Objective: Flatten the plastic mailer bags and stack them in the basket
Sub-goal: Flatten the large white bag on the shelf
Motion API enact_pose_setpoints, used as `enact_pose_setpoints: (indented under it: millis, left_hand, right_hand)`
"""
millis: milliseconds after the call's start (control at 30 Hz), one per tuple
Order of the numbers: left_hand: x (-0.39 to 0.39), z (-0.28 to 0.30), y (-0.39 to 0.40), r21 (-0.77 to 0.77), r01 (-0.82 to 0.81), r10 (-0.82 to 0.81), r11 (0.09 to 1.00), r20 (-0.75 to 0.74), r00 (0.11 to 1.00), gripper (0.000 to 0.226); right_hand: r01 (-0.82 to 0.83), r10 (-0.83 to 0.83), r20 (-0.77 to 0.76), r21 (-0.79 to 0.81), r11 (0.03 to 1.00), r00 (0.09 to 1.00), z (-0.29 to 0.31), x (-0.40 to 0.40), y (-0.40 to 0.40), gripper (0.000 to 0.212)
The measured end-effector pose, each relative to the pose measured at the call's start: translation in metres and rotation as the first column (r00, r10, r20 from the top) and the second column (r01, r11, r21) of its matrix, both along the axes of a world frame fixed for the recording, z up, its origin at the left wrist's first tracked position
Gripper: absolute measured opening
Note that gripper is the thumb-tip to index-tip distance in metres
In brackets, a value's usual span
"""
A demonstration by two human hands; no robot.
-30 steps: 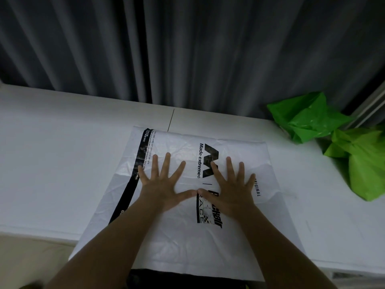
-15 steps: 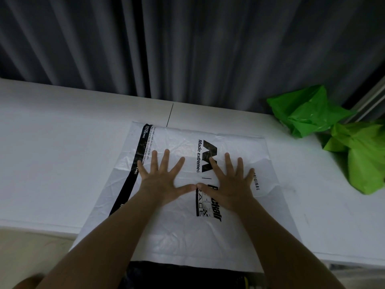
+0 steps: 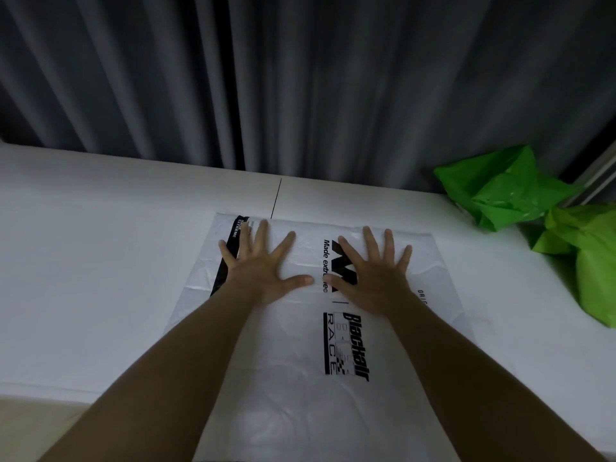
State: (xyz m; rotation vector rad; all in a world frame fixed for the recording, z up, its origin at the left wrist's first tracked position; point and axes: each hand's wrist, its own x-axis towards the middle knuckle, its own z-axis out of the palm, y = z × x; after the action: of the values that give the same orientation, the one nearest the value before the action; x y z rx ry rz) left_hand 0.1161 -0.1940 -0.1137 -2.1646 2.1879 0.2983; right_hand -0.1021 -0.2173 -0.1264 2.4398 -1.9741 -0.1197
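Note:
A white plastic mailer bag (image 3: 300,361) with black print lies flat on the white table (image 3: 93,261), its near end hanging over the front edge. My left hand (image 3: 263,265) presses on the bag's far left part with fingers spread straight, over the black stripe. My right hand (image 3: 373,268) presses flat beside it on the far right part, covering the printed logo. The thumbs almost meet. Two crumpled green mailer bags (image 3: 500,191) (image 3: 590,258) sit at the table's right end. No basket is in view.
A dark grey curtain (image 3: 300,78) hangs right behind the table. A thin seam (image 3: 276,198) runs across the tabletop behind the white bag. Beige floor (image 3: 30,425) shows below the table's front edge at the left.
Both hands have slid away from me along the white bag, from its middle to near its far edge, fingers still spread. The bag itself has stayed put.

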Motion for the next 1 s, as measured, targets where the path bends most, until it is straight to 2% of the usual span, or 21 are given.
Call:
enact_pose_setpoints:
  millis: [167, 433, 567, 633, 667, 733, 800, 867, 1000]
  left_hand:
    - [0.009, -0.006, -0.022, 0.121, -0.031, 0.031, 0.992, 0.004, 1.0, 0.102]
    - [0.009, -0.014, -0.023, 0.126, -0.036, 0.035, 0.991, 0.015, 0.999, 0.101]
    - [-0.006, -0.004, -0.015, 0.061, -0.08, 0.071, 0.995, 0.134, 0.988, 0.088]
    - [-0.021, 0.004, -0.001, 0.013, -0.051, 0.049, 0.999, 0.154, 0.987, 0.077]
    - [-0.027, 0.008, 0.01, 0.014, -0.04, 0.038, 0.999, 0.123, 0.992, 0.072]
    - [-0.03, 0.016, 0.03, 0.073, -0.053, 0.051, 0.996, 0.017, 0.999, 0.071]
    - [-0.024, 0.022, 0.056, 0.14, -0.052, 0.058, 0.989, -0.039, 0.998, 0.077]
    - [-0.014, 0.026, 0.086, 0.181, -0.035, 0.043, 0.983, -0.042, 0.998, 0.087]
    - [0.002, 0.013, 0.123, 0.221, -0.036, 0.042, 0.975, -0.021, 0.999, 0.098]
  right_hand:
    - [0.041, -0.047, 0.058, 0.108, 0.993, 0.997, -0.011, 0.006, -0.015, 0.087]
    - [0.053, -0.061, 0.051, 0.154, 0.987, 0.997, -0.013, 0.005, -0.015, 0.087]
    - [0.086, -0.078, -0.105, 0.079, 0.993, 0.991, 0.001, 0.018, -0.008, 0.084]
    - [0.037, -0.035, -0.112, 0.014, 0.999, 0.993, 0.008, 0.025, 0.01, 0.086]
    - [0.006, -0.006, -0.078, -0.003, 1.0, 0.997, 0.011, 0.027, 0.021, 0.093]
    - [0.001, -0.001, 0.007, 0.044, 0.999, 1.0, 0.017, 0.023, 0.043, 0.107]
    - [0.05, -0.057, 0.053, 0.141, 0.989, 0.997, 0.025, 0.011, 0.065, 0.094]
    - [0.082, -0.092, 0.031, 0.234, 0.969, 0.995, 0.032, -0.002, 0.09, 0.087]
    - [0.097, -0.123, 0.062, 0.317, 0.943, 0.99, 0.027, -0.014, 0.126, 0.091]
